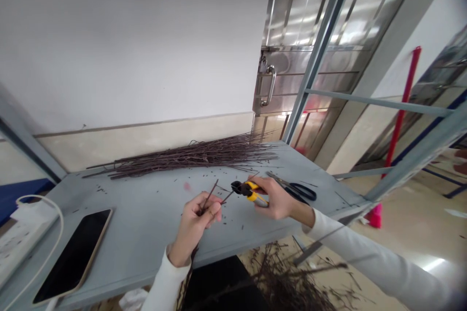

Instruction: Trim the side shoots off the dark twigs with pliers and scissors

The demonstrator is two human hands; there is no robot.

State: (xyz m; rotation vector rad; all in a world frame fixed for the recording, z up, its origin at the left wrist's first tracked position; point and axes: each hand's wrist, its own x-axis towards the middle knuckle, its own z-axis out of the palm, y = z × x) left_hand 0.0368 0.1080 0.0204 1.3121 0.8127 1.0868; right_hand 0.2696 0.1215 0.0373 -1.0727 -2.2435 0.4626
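A thin dark brown twig (209, 198) stood pinched in the curled fingers of the left hand (195, 226) above the grey table (146, 218). The right hand (277, 198) gripped yellow-handled black cutters (247, 189), their tip meeting a side shoot. Black scissors (297, 188) lay just beyond, a twig bundle (189, 155) farther back, and a black phone (75, 255) to the left.

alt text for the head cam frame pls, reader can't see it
A person's left hand holds a thin dark twig while the right hand closes yellow-handled cutters on a side shoot, above a grey table. A pile of twigs lies along the far edge, black scissors sit to the right, and a phone lies at the left.
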